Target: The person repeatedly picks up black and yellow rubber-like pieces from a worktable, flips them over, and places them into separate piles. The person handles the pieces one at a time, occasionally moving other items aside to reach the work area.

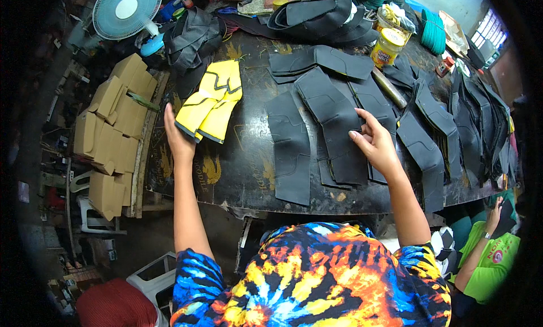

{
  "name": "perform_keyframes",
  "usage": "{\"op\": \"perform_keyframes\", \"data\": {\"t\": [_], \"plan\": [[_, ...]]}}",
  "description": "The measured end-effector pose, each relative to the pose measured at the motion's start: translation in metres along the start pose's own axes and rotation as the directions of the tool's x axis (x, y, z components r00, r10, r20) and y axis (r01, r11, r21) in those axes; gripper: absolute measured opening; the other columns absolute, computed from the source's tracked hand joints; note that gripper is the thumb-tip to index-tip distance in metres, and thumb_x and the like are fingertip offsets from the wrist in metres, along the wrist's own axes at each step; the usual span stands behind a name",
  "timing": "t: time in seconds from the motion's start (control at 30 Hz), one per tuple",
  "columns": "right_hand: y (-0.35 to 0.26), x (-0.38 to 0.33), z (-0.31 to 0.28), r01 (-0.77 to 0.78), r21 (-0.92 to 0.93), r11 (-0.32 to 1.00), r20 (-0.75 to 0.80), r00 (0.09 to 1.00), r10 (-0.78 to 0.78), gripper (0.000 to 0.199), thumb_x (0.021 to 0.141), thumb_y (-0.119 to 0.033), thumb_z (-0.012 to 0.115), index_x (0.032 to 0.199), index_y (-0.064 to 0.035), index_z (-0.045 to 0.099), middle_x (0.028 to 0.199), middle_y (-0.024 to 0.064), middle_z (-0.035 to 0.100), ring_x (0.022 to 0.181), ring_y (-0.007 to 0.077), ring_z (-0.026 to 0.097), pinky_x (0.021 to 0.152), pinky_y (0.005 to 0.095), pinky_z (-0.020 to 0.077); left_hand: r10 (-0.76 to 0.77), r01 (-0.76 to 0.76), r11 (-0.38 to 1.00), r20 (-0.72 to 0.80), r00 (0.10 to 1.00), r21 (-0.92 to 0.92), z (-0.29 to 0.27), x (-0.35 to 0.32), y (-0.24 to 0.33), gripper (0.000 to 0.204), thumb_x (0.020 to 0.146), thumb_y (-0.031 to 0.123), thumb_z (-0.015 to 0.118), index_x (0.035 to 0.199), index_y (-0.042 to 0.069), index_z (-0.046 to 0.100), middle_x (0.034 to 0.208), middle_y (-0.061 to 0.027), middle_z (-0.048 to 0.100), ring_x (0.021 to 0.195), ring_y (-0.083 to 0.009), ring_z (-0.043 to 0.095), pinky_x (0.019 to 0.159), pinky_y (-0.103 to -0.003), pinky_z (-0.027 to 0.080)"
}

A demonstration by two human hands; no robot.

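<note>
dark, worn desk [243, 174] filling the centre of the frame, strewn with flat black cut pieces [291, 149]. left hand [178, 137], open, touches the yellow pieces [212, 103] at centre left; right hand [376, 143], fingers loosely curled, rests on a black piece [336, 123] at centre. upper left: a fan [125, 10]; left edge: stacked cardboard boxes [113, 129]; upper right: a yellow-lidded jar [387, 47].
</note>
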State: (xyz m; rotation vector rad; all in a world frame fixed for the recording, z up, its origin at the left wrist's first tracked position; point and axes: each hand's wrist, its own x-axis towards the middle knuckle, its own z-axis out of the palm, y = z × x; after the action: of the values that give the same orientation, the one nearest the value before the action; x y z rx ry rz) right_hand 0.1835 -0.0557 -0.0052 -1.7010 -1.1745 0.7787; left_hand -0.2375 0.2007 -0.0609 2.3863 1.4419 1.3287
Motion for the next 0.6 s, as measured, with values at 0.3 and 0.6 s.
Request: {"op": "perform_keyframes", "data": {"t": [0.3, 0.6], "plan": [[-0.027, -0.008, -0.018, 0.192, -0.31, 0.931, -0.169, 0.953, -0.253, 0.059, 0.086, -0.019, 0.076, 0.14, -0.0099, 0.053, 0.104, 0.0104, 0.062, 0.088, 0.0189, 0.063, 0.075, 0.0317, 0.0528, 0.334, -0.32, 0.942, 0.163, 0.928, -0.106, 0.018, 0.042, 0.048, 0.029, 0.071, -0.005, 0.075, 0.096, 0.006, 0.069, 0.131, -0.019, 0.063, 0.126, -0.0352, 0.057, 0.105, -0.041, 0.045], [-0.057, 0.005, -0.005, 0.449, -0.13, 0.884, -0.026, 0.89, -0.455, 0.056, 0.086, -0.01, 0.075, 0.137, -0.0073, 0.055, 0.114, 0.008, 0.062, 0.106, 0.018, 0.062, 0.089, 0.0304, 0.0494, -0.043, -0.035, 0.911, -0.178, 0.983, -0.41, 0.011, 0.072, 0.126, 0.023, 0.09, 0.012, 0.074, 0.106, -0.003, 0.066, 0.102, -0.0107, 0.073, 0.092, -0.0209, 0.069, 0.082, -0.034, 0.053]]}}
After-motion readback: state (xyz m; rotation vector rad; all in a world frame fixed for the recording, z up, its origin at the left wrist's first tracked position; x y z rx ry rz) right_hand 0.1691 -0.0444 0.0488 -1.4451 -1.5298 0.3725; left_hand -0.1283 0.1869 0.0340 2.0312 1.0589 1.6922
